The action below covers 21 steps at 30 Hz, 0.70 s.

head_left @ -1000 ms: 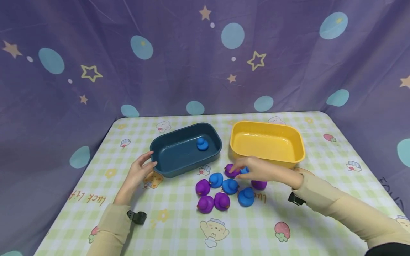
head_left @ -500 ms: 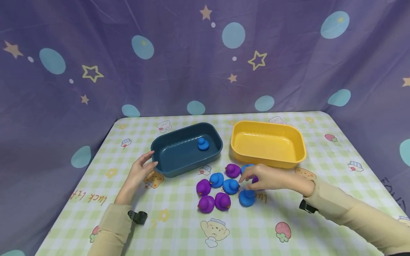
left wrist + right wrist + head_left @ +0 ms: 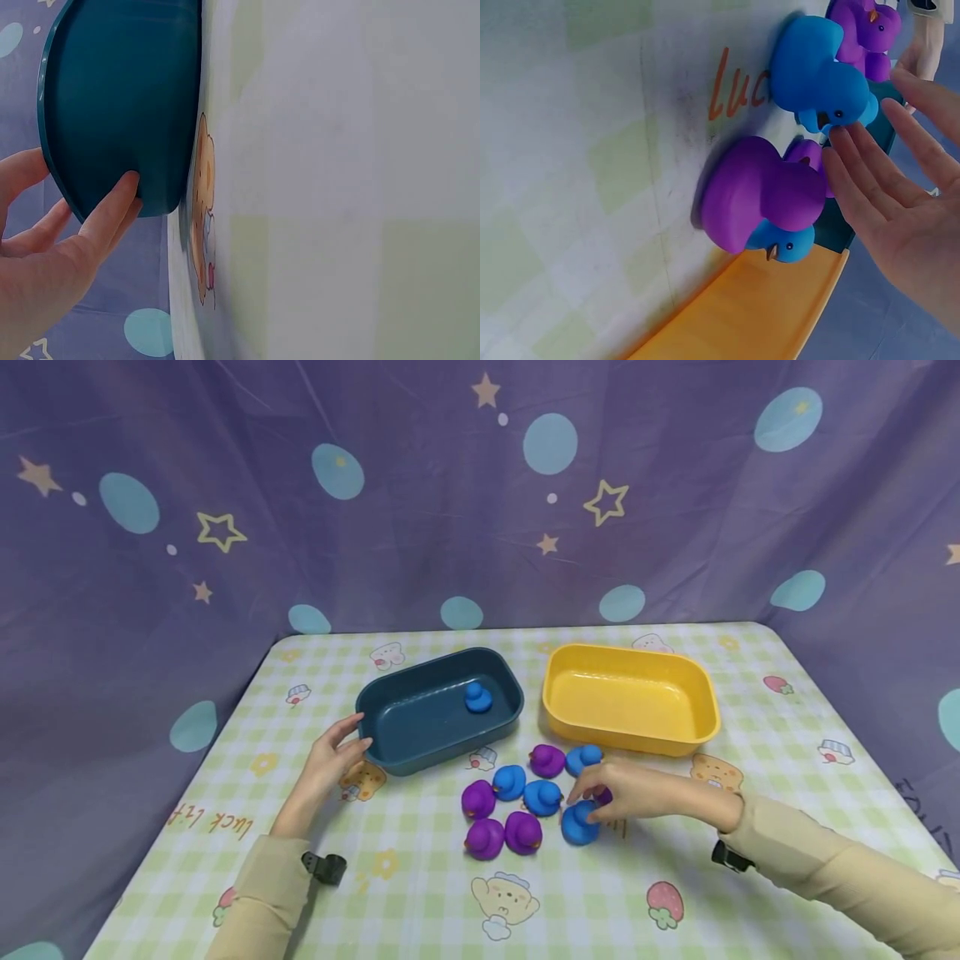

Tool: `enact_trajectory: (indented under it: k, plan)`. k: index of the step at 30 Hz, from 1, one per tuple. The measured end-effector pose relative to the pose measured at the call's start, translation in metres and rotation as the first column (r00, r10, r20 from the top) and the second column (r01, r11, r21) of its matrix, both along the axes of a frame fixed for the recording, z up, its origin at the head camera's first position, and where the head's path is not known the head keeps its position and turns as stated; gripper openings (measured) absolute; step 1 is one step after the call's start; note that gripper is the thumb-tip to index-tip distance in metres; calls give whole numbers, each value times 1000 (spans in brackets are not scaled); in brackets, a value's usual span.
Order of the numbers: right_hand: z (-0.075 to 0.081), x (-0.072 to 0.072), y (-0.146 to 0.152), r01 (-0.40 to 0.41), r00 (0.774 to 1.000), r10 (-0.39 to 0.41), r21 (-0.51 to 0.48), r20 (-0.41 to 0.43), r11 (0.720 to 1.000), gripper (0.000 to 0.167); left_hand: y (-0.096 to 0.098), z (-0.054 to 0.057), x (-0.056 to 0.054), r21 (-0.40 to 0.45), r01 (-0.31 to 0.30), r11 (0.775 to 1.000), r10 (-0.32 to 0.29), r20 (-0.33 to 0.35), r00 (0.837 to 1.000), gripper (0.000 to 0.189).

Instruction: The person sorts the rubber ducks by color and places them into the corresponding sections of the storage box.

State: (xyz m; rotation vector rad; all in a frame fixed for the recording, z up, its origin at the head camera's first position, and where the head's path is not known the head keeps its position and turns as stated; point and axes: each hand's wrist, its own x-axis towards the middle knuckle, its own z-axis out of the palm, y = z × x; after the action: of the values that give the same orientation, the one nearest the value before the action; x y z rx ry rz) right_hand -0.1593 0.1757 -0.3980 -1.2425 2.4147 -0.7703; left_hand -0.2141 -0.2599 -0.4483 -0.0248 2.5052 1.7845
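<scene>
My left hand [image 3: 330, 760] rests its fingertips against the left end of a dark teal bin [image 3: 120, 97], fingers fairly straight. Inside that bin sits one blue rubber duck [image 3: 477, 698]. Over the right side of a duck cluster, my right hand [image 3: 626, 787] hovers with fingers extended and nothing in its grasp. Its fingertips are right by the nearest blue duck [image 3: 580, 825]; whether they touch it is unclear. Partly hidden beneath this hand is a purple duck [image 3: 739, 195]. Another blue duck [image 3: 582, 760] and a purple duck [image 3: 547, 761] lie just beyond.
A yellow bin [image 3: 630, 741] stands behind the ducks at right. Left of my right hand lie more blue ducks [image 3: 542, 797] and several purple ducks [image 3: 522, 832]. A checked cloth [image 3: 420, 893] covers the table, and a purple starry curtain [image 3: 420, 568] hangs behind.
My right hand has moved from the purple duck near the yellow bin rightward and nearer to me, to the closest blue duck. My left hand has stayed at the teal bin.
</scene>
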Motion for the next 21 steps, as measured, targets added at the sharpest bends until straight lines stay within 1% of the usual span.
enact_trajectory:
  k: [1,4,5,8,9,12,14,17,20,21]
  plan:
    - [0,0,0,-3,1000,3,1,-4,1000,23,-1,-2,-1,2,-8,1000,8,-4,1000,62]
    - [-2,0,0,-8,1000,7,-3,-9,1000,23,-5,-9,-5,-7,9,1000,-9,-18,1000,62]
    - [-2,0,1,-10,1000,10,-5,-11,1000,23,-5,-12,-6,-7,3,1000,-3,-21,1000,62]
    - [-4,0,1,-18,1000,18,-17,-10,1000,24,-7,-15,-7,-7,2,1000,-2,-30,1000,63]
    - [-4,0,1,-18,1000,18,-15,-7,1000,24,-7,-15,-7,2,8,1000,-8,-31,999,63]
    - [-6,1,2,-10,1000,10,-5,9,1000,25,-7,-18,-9,13,-8,1000,9,-33,999,65]
    - [-8,2,2,0,1000,0,7,20,1000,25,-8,-19,-9,12,3,1000,-2,-31,1000,66]
    - [-9,2,2,8,1000,-8,14,30,1000,25,-8,-18,-9,16,-4,1000,5,-29,1000,64]
    - [-10,3,3,5,1000,-5,8,25,1000,25,-3,-8,-3,7,13,1000,-12,-23,1000,61]
    - [-10,3,3,6,1000,-6,7,27,1000,25,-1,-4,-1,9,4,1000,-4,-21,1000,60]
